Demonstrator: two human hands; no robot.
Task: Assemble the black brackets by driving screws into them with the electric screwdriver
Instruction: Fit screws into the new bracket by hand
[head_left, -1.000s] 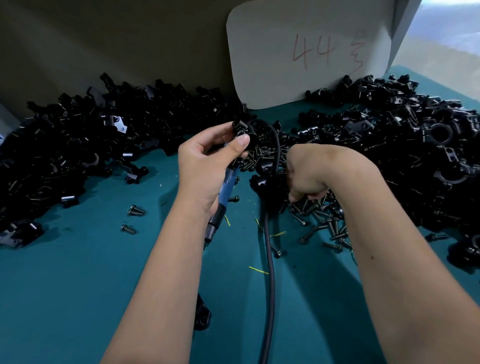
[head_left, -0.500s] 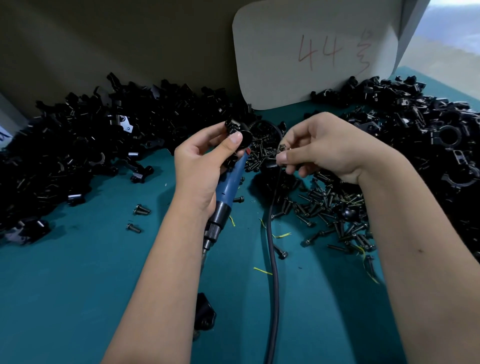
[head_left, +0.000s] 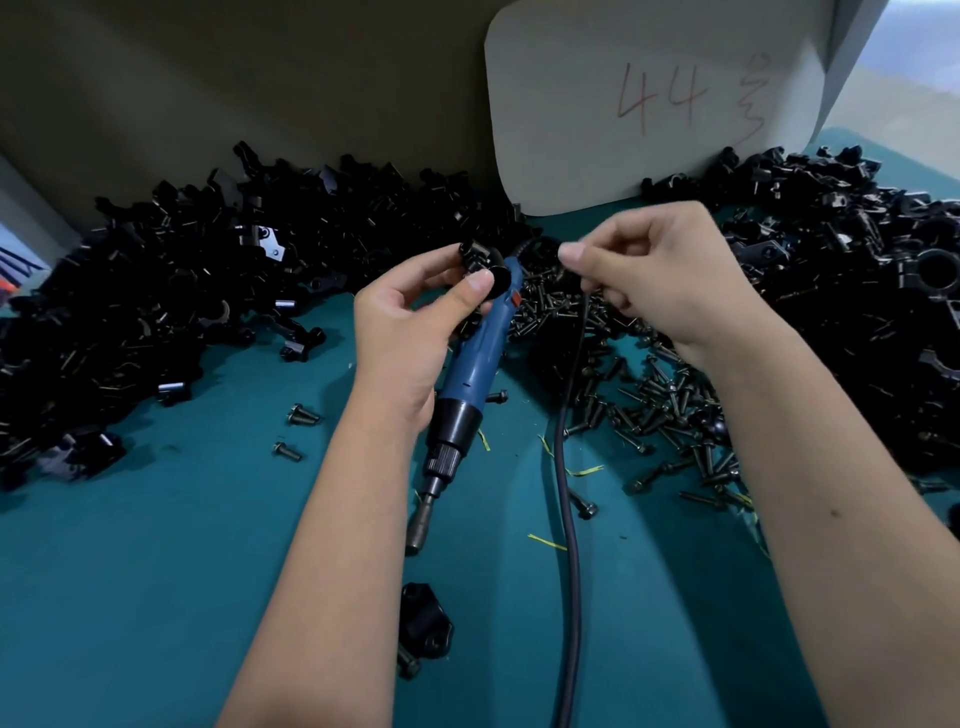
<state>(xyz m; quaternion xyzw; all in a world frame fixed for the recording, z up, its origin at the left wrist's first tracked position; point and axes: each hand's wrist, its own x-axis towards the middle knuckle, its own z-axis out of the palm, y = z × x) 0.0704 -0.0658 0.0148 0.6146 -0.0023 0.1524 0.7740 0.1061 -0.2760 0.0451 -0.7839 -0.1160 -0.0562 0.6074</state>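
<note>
My left hand (head_left: 410, 327) grips a small black bracket (head_left: 485, 265) between thumb and fingers, above the middle of the table. The blue electric screwdriver (head_left: 470, 374) lies under that hand with its bit pointing toward me; its black cord (head_left: 566, 467) runs down the table. My right hand (head_left: 660, 270) is raised just right of the bracket, thumb and forefinger pinched on something small and dark, apparently a screw, mostly hidden. A heap of loose black screws (head_left: 649, 395) lies below the right hand.
Large piles of black brackets fill the left (head_left: 171, 291) and right (head_left: 857, 291) of the teal table (head_left: 156, 571). A white card marked 44 (head_left: 649, 104) leans at the back. One bracket (head_left: 423, 623) and stray screws (head_left: 301, 415) lie near my left forearm.
My right hand rose out of the screw heap with fingers pinched and moved up toward the bracket. The left hand kept its hold on the bracket.
</note>
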